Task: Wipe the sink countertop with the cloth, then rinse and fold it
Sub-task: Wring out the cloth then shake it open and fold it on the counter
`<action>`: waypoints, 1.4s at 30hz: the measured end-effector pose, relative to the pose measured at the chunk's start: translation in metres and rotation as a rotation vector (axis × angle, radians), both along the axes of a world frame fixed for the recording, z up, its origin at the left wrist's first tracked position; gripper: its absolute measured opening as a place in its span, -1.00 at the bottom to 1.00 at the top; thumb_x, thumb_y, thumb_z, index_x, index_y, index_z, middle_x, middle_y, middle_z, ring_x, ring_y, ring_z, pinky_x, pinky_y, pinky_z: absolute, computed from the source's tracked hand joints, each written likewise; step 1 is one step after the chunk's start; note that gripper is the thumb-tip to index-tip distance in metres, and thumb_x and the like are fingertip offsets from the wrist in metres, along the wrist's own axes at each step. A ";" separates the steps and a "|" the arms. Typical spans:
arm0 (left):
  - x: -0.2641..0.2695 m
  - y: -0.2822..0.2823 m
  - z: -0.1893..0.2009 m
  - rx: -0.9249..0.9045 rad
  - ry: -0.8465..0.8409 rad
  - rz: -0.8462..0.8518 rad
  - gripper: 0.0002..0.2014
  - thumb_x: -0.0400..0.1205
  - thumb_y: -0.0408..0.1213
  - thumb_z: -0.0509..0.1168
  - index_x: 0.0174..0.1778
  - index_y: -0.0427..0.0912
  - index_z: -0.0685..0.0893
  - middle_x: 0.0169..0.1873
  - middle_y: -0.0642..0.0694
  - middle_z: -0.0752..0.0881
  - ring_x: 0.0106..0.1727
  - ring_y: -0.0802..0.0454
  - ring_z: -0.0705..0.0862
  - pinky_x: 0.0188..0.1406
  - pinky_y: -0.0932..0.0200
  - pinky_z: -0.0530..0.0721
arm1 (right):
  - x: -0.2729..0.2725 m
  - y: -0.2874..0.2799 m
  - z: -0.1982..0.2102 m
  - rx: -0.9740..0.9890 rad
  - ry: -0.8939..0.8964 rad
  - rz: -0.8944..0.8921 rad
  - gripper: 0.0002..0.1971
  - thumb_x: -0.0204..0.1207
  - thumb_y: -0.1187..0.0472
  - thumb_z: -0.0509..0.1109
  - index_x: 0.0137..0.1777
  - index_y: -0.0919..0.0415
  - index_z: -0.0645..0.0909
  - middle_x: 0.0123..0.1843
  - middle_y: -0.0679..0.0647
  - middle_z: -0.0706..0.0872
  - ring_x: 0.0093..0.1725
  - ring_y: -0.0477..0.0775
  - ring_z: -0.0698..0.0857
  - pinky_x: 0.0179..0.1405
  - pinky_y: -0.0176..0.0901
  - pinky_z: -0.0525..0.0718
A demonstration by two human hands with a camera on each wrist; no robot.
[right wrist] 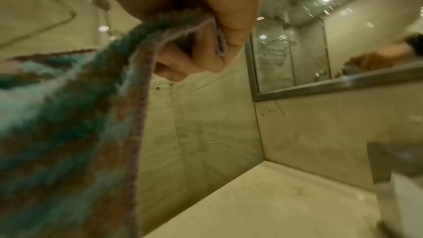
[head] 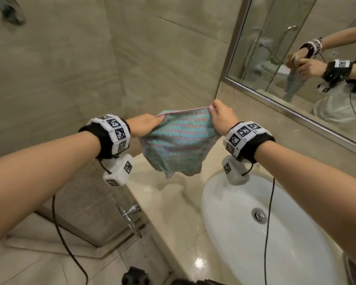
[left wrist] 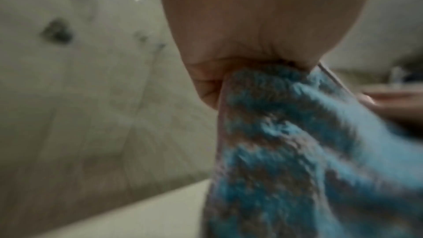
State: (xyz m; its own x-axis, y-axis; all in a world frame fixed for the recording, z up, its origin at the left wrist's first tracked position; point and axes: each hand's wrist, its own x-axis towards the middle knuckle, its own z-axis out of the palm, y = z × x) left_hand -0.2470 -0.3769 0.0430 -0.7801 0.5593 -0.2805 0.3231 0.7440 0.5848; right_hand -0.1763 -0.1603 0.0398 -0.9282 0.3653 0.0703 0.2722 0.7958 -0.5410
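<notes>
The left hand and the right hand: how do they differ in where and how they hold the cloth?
The left hand holds the cloth at its left top corner, the right hand at its right top corner. In the head view the right hand is higher and nearer the mirror; the left hand is lower, on the wall side. Both pinch the top edge, so the cloth hangs spread between them above the countertop.

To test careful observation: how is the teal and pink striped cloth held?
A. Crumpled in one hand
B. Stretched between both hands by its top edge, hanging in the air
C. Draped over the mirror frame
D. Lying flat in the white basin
B: the left hand and right hand each pinch a top corner of the teal and pink striped cloth, which hangs above the beige marble countertop.
</notes>
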 end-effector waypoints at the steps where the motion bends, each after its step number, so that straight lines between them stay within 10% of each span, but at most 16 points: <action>1: -0.001 0.000 -0.003 0.053 -0.065 0.045 -0.45 0.72 0.07 -0.10 0.24 -0.22 0.66 0.22 -0.17 0.65 0.29 -0.10 0.60 0.34 0.16 0.45 | -0.002 0.000 -0.001 -0.056 0.038 -0.016 -0.81 0.73 0.15 0.01 -0.07 0.22 0.32 -0.09 0.20 0.51 -0.09 0.14 0.49 -0.12 -0.14 0.35; 3: 0.001 0.002 -0.014 0.199 -0.237 0.118 -0.46 0.72 0.10 -0.10 0.21 -0.19 0.63 0.08 -0.21 0.66 0.18 -0.12 0.63 0.32 0.05 0.53 | -0.004 -0.001 -0.002 -0.135 0.066 -0.034 -0.81 0.72 0.17 0.01 -0.06 0.23 0.36 -0.06 0.16 0.50 -0.07 0.09 0.47 -0.10 -0.18 0.34; 8: 0.010 0.009 -0.034 0.412 -0.551 0.243 -0.57 0.73 0.05 -0.14 -0.10 -0.09 0.56 -0.52 0.07 0.79 -0.50 0.17 0.76 -0.47 0.29 0.73 | -0.008 -0.001 -0.003 -0.365 0.002 -0.077 -0.76 0.72 0.13 -0.03 -0.11 0.17 0.39 -0.03 0.17 0.45 -0.03 0.11 0.47 0.00 0.04 0.56; 12: 0.003 0.008 -0.039 0.438 -0.610 0.246 -0.52 0.70 0.14 -0.13 0.27 -0.07 0.50 -0.09 -0.06 0.75 -0.20 0.05 0.78 -0.06 0.14 0.72 | -0.006 -0.003 -0.005 -0.720 -0.048 -0.132 -0.72 0.72 0.08 -0.01 -0.24 0.07 0.34 -0.05 0.12 0.47 -0.02 0.17 0.55 0.11 0.36 0.67; 14: 0.003 0.008 -0.040 0.474 -0.617 0.206 -0.58 0.74 0.05 -0.16 0.37 -0.03 0.41 0.03 -0.11 0.68 -0.34 0.18 0.79 -0.27 0.25 0.76 | -0.006 -0.001 -0.006 -0.703 -0.071 -0.112 -0.72 0.72 0.08 -0.01 -0.23 0.08 0.33 -0.08 0.10 0.46 -0.09 0.13 0.56 0.06 0.36 0.69; 18: 0.008 0.008 -0.032 0.425 -0.516 0.090 -0.59 0.77 -0.12 -0.19 0.50 -0.10 0.30 0.20 -0.06 0.56 -0.26 0.26 0.75 -0.35 0.40 0.73 | -0.007 0.004 -0.012 -0.540 -0.126 -0.077 -0.78 0.72 0.08 -0.05 -0.10 0.12 0.33 -0.16 0.08 0.45 -0.25 0.05 0.52 -0.17 0.00 0.66; 22: 0.004 0.004 -0.025 0.231 -0.305 -0.054 -0.56 0.78 -0.15 -0.19 0.58 -0.11 0.21 0.48 -0.07 0.42 0.44 0.01 0.45 0.52 0.17 0.32 | -0.009 0.011 -0.016 -0.275 -0.175 -0.025 -0.81 0.73 0.11 -0.05 0.00 0.19 0.30 -0.25 0.06 0.42 -0.24 0.06 0.42 -0.28 -0.17 0.36; 28: -0.005 0.008 -0.032 0.156 -0.008 -0.128 -0.63 0.77 -0.22 -0.10 0.43 -0.23 0.41 0.32 -0.07 0.53 0.35 0.02 0.49 0.23 0.38 0.32 | -0.009 0.015 -0.021 -0.121 -0.146 -0.001 -0.84 0.74 0.15 -0.05 0.00 0.19 0.29 -0.08 0.15 0.47 -0.07 0.07 0.46 -0.10 -0.17 0.35; 32: -0.011 0.007 -0.039 0.086 -0.116 -0.072 -0.67 0.76 -0.12 -0.08 0.28 -0.04 0.51 -0.16 -0.30 0.72 -0.29 -0.14 0.69 -0.38 0.22 0.65 | -0.006 0.017 -0.023 -0.218 -0.142 -0.005 -0.81 0.73 0.11 -0.04 0.01 0.21 0.30 -0.18 0.08 0.50 -0.19 0.12 0.56 -0.41 -0.12 0.59; 42: -0.048 0.019 -0.010 0.127 0.380 0.041 -0.78 0.67 -0.36 0.15 0.02 -0.39 0.67 -0.03 -0.47 0.69 0.05 -0.33 0.64 -0.03 -0.03 0.51 | -0.024 0.024 -0.007 0.037 0.044 -0.051 -0.75 0.62 0.18 0.28 0.14 0.33 0.64 0.13 0.29 0.73 0.15 0.25 0.64 0.03 -0.13 0.52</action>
